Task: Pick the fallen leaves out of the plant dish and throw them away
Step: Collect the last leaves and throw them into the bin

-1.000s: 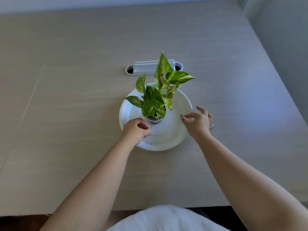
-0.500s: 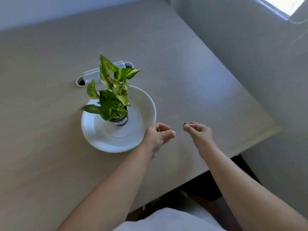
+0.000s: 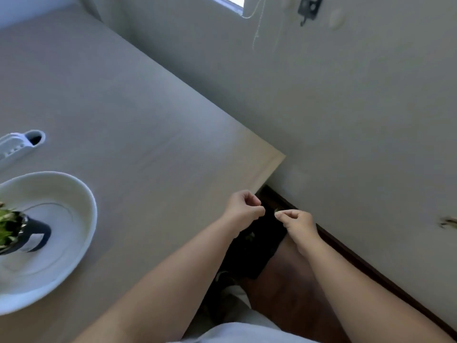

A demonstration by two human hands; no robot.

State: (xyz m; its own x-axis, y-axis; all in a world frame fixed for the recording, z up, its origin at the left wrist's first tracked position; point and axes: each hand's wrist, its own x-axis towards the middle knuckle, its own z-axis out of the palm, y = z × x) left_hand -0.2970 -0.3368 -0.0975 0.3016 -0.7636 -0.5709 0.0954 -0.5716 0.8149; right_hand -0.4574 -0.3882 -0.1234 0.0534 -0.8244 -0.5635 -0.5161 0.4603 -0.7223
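A: A pale wood-grain table (image 3: 128, 100) is filling the left of the view, its corner butting against a grey wall (image 3: 358, 115) with a dark skirting strip along the bottom.

B: And the hands?

A: Both are hanging past the table's corner, over a dark gap by the floor. The right hand (image 3: 298, 225) is pinching a tiny green leaf scrap (image 3: 277, 210) between thumb and forefinger, the other fingers curled in. The scrap is sitting right at the fingertips, pointing toward the other hand.

B: Is the left one carrying anything?

A: The left hand (image 3: 243, 210) is curling into a loose fist just beside the right one, not touching it. I cannot tell whether anything is inside.

B: Where is the dish sitting?

A: The white dish (image 3: 81, 194) is lying well away at the left edge, with the potted plant (image 3: 10, 230) standing in it, mostly cut off. A white slotted fitting (image 3: 17, 143) is lying in the tabletop behind it.

B: Anything else?

A: Something dark, too blurred to name, is lying in the gap beneath the hands (image 3: 249, 251). A thin cord (image 3: 257, 28) is dangling down the wall near a window edge.
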